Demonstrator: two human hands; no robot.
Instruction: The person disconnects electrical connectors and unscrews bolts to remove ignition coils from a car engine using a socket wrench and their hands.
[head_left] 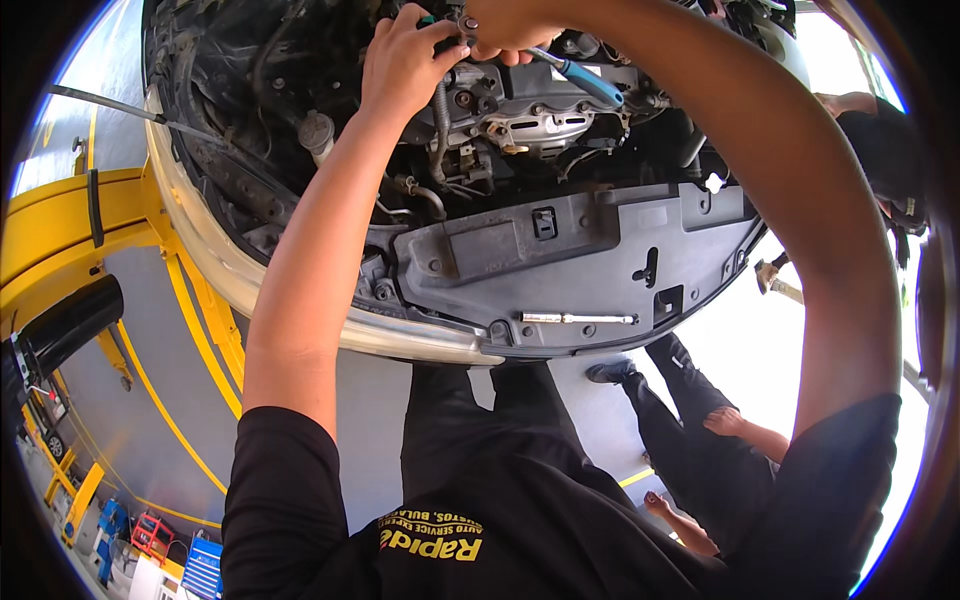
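Both my hands are over the engine bay (560,165) of a car at the top of the head view. My right hand (505,25) is closed round the shank of a blue-handled ratchet (592,83), its handle pointing down to the right. My left hand (405,62) is beside it, fingers curled in toward a round metal end (468,25) between the hands. What the left fingers grip is mostly hidden. Below the hands sits a metal heat shield (540,130). A chrome socket extension bar (578,318) lies on the grey plastic cover (600,245) along the car's front.
On the left a yellow lift arm (80,215) reaches toward the car, with a thin prop rod (120,103) above it. A person in dark trousers (675,420) stands close at the right; another dark-clothed person (880,150) is beyond. Blue drawers (203,567) stand lower left.
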